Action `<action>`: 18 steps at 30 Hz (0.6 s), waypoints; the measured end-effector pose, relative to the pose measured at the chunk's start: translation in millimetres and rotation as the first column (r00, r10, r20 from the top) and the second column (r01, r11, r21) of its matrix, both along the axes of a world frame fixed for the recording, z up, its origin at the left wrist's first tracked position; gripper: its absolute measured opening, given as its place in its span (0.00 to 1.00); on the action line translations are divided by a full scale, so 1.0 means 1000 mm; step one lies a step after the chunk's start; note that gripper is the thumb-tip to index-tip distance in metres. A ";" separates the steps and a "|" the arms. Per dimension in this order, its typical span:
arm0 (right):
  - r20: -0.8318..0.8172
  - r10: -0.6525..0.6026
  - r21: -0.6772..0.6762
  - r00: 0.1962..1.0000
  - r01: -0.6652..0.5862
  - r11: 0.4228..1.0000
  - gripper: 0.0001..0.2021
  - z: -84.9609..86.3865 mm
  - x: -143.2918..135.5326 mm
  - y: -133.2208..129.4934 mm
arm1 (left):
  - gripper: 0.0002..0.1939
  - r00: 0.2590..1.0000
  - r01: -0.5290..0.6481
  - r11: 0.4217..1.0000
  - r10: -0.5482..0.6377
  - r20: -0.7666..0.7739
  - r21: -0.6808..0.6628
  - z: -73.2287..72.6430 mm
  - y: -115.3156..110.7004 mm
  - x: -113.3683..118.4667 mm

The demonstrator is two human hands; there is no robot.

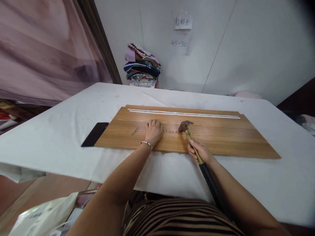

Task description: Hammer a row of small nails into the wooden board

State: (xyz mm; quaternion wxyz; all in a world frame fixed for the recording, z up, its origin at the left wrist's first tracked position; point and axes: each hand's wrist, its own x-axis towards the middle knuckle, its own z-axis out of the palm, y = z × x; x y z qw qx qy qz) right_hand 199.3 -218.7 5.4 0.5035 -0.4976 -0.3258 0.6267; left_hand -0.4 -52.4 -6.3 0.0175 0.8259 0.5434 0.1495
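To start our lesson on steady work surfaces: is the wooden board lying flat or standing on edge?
Lying flat: the wooden board has its broad face upward on the white-covered table, and the left hand rests on it.

The board (226,137) appears to be of wood, smooth, with visible grain and a soft gloss. The hammer (189,135) has a metal head (182,127), which looks rough and rusty; its handle (200,160) seems smooth above and matt in the dark lower part. The loose nails (135,131) are of metal, with a dull shine. The tabletop (73,121) has a matt cloth surface, slightly creased. The bracelet (147,143) is of shiny metal, and the curtain (44,46) is of cloth.
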 end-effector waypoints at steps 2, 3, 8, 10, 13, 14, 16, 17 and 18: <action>0.001 0.000 0.001 1.000 0.000 1.000 0.27 0.000 0.000 0.000 | 0.15 1.000 0.003 1.000 -0.003 -0.001 0.002 0.001 0.000 0.000; 0.002 -0.003 0.003 1.000 0.003 1.000 0.28 0.001 0.000 0.000 | 0.15 1.000 0.004 1.000 -0.004 -0.004 0.004 0.001 0.000 0.000; -0.008 -0.003 -0.003 1.000 0.003 1.000 0.28 0.001 0.001 0.000 | 0.15 1.000 0.003 1.000 -0.003 -0.019 0.006 0.000 0.000 0.000; -0.008 0.004 -0.010 1.000 -0.005 1.000 0.27 0.000 0.002 0.000 | 0.14 1.000 0.000 1.000 0.000 -0.018 0.006 0.000 0.000 0.000; -0.005 0.013 0.000 1.000 -0.013 1.000 0.27 -0.002 0.003 0.000 | 0.15 1.000 -0.004 1.000 0.004 -0.022 0.009 0.000 0.000 0.000; -0.006 0.012 0.009 1.000 -0.012 1.000 0.27 -0.002 0.003 -0.001 | 0.15 1.000 -0.004 1.000 0.004 -0.023 0.010 0.000 0.000 0.000; -0.012 0.004 0.027 1.000 -0.004 1.000 0.27 -0.002 0.002 -0.001 | 0.16 1.000 -0.001 1.000 0.001 -0.023 0.010 0.000 0.000 -0.001; -0.016 -0.002 0.033 1.000 0.002 0.999 0.28 -0.002 0.002 -0.001 | 0.16 1.000 0.003 1.000 -0.002 -0.023 0.009 0.000 0.000 -0.001; -0.018 -0.006 0.033 1.000 0.007 0.999 0.28 -0.002 0.002 -0.001 | 0.16 1.000 0.005 1.000 -0.005 -0.024 0.007 0.000 -0.001 -0.001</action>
